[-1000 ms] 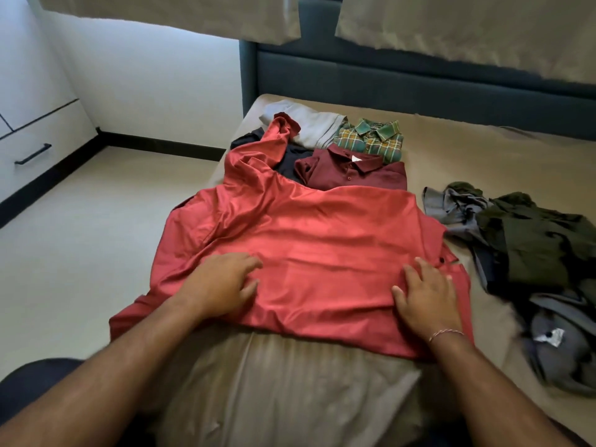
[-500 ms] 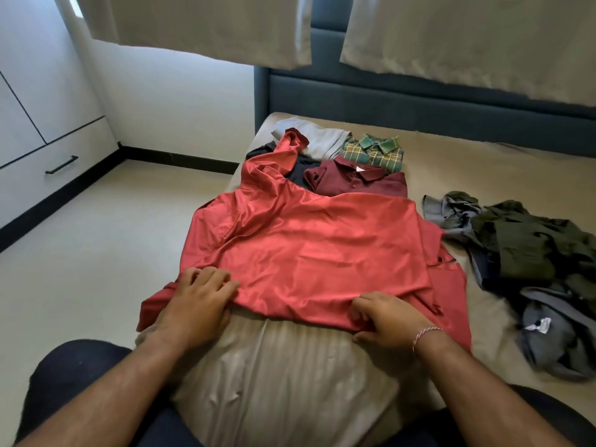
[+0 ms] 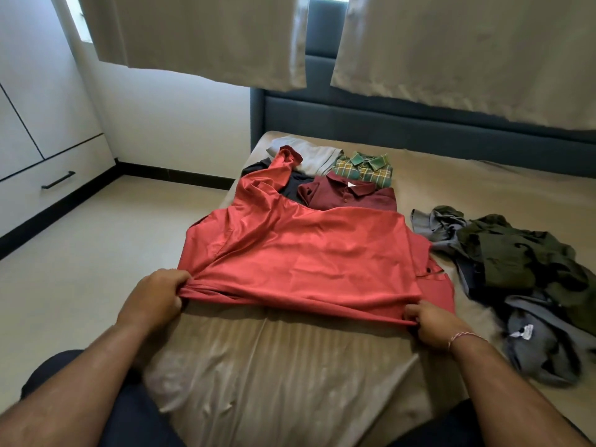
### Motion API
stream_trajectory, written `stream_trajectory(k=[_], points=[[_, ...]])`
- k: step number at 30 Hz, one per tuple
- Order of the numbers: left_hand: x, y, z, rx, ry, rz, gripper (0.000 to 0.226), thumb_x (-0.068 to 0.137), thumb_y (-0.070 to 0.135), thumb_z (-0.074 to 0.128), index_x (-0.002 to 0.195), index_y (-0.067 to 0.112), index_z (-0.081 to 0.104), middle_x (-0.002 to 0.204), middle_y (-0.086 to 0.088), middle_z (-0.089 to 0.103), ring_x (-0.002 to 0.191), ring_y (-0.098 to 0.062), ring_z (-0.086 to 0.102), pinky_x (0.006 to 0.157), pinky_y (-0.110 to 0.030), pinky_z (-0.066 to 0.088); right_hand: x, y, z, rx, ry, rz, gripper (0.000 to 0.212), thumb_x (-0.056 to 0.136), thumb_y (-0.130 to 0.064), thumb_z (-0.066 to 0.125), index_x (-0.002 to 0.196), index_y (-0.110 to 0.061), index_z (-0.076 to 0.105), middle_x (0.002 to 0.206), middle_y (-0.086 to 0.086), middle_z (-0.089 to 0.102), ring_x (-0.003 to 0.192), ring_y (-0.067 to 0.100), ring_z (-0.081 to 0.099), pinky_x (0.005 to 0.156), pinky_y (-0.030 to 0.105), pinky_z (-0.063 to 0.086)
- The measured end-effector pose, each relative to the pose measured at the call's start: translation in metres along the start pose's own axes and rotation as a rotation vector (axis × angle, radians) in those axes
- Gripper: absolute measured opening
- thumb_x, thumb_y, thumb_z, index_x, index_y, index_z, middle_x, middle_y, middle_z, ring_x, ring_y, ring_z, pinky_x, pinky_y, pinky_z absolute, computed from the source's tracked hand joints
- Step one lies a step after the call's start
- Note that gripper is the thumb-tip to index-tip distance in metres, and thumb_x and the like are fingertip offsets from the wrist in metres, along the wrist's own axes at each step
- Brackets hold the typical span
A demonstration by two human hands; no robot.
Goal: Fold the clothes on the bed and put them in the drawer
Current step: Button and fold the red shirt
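Observation:
A coral-red shirt [image 3: 300,253] lies spread across the beige bed [image 3: 274,366], one sleeve stretched toward the headboard. My left hand [image 3: 154,298] grips its near left hem corner and my right hand [image 3: 429,321] grips the near right hem, lifting that edge a little off the sheet. Behind the shirt lie folded clothes: a maroon polo [image 3: 348,195], a green plaid shirt [image 3: 364,167], a grey garment [image 3: 309,154] and a dark one [image 3: 293,185]. A white drawer with a black handle [image 3: 58,179] sits shut in the wardrobe at the left.
An unfolded heap of olive-green [image 3: 516,253] and grey clothes [image 3: 541,343] covers the bed's right side. A dark padded headboard [image 3: 419,124] stands behind, with pale curtains [image 3: 209,33] hanging above. Bare floor [image 3: 96,253] lies between bed and wardrobe.
Both hands slid from flat on the shirt's body down to its near hem, closed on the fabric and raised that edge. The view tilted upward.

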State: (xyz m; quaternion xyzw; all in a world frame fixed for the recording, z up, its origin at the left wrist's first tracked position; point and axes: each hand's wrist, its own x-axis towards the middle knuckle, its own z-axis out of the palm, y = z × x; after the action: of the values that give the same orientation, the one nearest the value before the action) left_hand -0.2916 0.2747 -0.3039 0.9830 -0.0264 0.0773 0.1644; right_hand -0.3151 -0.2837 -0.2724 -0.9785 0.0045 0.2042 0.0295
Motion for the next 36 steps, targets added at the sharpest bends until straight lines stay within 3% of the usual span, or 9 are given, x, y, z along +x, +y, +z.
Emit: stream_trajectory(k=[3, 8, 13, 18, 21, 23, 26, 31, 36], points=[[0.008, -0.010, -0.017, -0.206, 0.001, -0.005, 0.021, 0.065, 0.010, 0.054, 0.072, 0.026, 0.066, 0.068, 0.007, 0.067, 0.069, -0.025, 0.062, 0.067, -0.037, 0.050, -0.002, 0.003, -0.008, 0.075, 0.090, 0.010, 0.047, 0.082, -0.008, 0.062, 0.113, -0.042, 0.073, 0.108, -0.018, 0.053, 0.103, 0.020, 0.064, 0.091, 0.026, 0.048], [0.026, -0.014, -0.043, -0.262, -0.100, 0.077, 0.016, 0.070, 0.023, 0.045, 0.064, 0.017, 0.059, 0.064, 0.006, 0.063, 0.064, -0.012, 0.059, 0.069, -0.030, 0.047, 0.004, 0.009, -0.020, 0.155, 0.051, 0.106, 0.020, 0.073, -0.007, 0.054, 0.068, -0.022, 0.066, 0.075, 0.001, 0.070, 0.079, 0.025, 0.068, 0.067, 0.029, 0.050], [0.054, -0.004, -0.064, -0.225, -0.369, 0.088, 0.025, 0.077, 0.032, 0.047, 0.057, 0.017, 0.046, 0.054, 0.008, 0.043, 0.050, -0.009, 0.040, 0.059, -0.035, 0.035, 0.005, 0.010, -0.044, 0.160, -0.149, 0.075, 0.037, 0.084, 0.003, 0.051, 0.054, -0.017, 0.063, 0.048, -0.006, 0.058, 0.047, 0.009, 0.052, 0.047, 0.021, 0.040], [0.099, 0.014, -0.073, -0.093, -0.283, 0.047, 0.035, 0.078, 0.039, 0.042, 0.074, 0.014, 0.065, 0.073, 0.001, 0.068, 0.074, -0.023, 0.064, 0.072, -0.037, 0.048, 0.033, 0.037, -0.087, 0.279, 0.020, 0.086, 0.014, 0.081, -0.001, 0.053, 0.078, 0.002, 0.066, 0.068, 0.005, 0.063, 0.062, 0.020, 0.057, 0.056, 0.029, 0.042], [0.129, 0.040, -0.076, -0.048, -0.039, 0.012, 0.037, 0.080, 0.040, 0.040, 0.090, 0.021, 0.069, 0.094, -0.009, 0.073, 0.093, -0.035, 0.067, 0.078, -0.040, 0.052, 0.053, 0.037, -0.101, 0.147, 0.297, 0.207, 0.027, 0.084, -0.005, 0.059, 0.103, -0.017, 0.075, 0.107, 0.009, 0.072, 0.094, 0.031, 0.067, 0.079, 0.038, 0.054], [0.145, 0.058, -0.067, -0.038, 0.084, -0.066, 0.042, 0.085, 0.039, 0.046, 0.117, 0.024, 0.069, 0.115, -0.012, 0.072, 0.109, -0.039, 0.064, 0.089, -0.045, 0.052, 0.057, 0.024, -0.095, 0.025, 0.527, 0.297, 0.038, 0.086, -0.018, 0.063, 0.121, -0.028, 0.068, 0.129, 0.008, 0.062, 0.114, 0.034, 0.061, 0.091, 0.047, 0.051], [0.155, 0.081, -0.048, 0.076, 0.026, -0.130, 0.058, 0.089, 0.039, 0.060, 0.145, 0.025, 0.051, 0.137, -0.010, 0.060, 0.128, -0.037, 0.052, 0.103, -0.051, 0.046, 0.069, -0.006, -0.069, -0.082, 0.630, 0.220, 0.055, 0.080, -0.035, 0.072, 0.133, -0.026, 0.061, 0.139, 0.007, 0.054, 0.122, 0.034, 0.054, 0.094, 0.051, 0.049], [0.131, 0.068, -0.021, 0.042, 0.093, -0.122, 0.054, 0.083, 0.033, 0.066, 0.136, 0.023, 0.059, 0.131, -0.006, 0.063, 0.122, -0.031, 0.055, 0.102, -0.050, 0.046, 0.075, -0.080, -0.014, -0.041, 0.661, -0.089, 0.068, 0.061, -0.032, 0.083, 0.126, -0.024, 0.066, 0.143, 0.007, 0.057, 0.122, 0.031, 0.060, 0.086, 0.049, 0.051], [0.098, 0.030, -0.011, -0.466, 0.263, -0.358, 0.057, 0.074, 0.012, 0.066, 0.131, 0.013, 0.064, 0.130, -0.012, 0.064, 0.124, -0.035, 0.057, 0.111, -0.047, 0.045, 0.074, -0.158, 0.002, 0.097, 0.670, -0.264, 0.061, 0.069, -0.035, 0.072, 0.129, -0.029, 0.062, 0.143, 0.002, 0.053, 0.125, 0.027, 0.054, 0.090, 0.048, 0.051]])
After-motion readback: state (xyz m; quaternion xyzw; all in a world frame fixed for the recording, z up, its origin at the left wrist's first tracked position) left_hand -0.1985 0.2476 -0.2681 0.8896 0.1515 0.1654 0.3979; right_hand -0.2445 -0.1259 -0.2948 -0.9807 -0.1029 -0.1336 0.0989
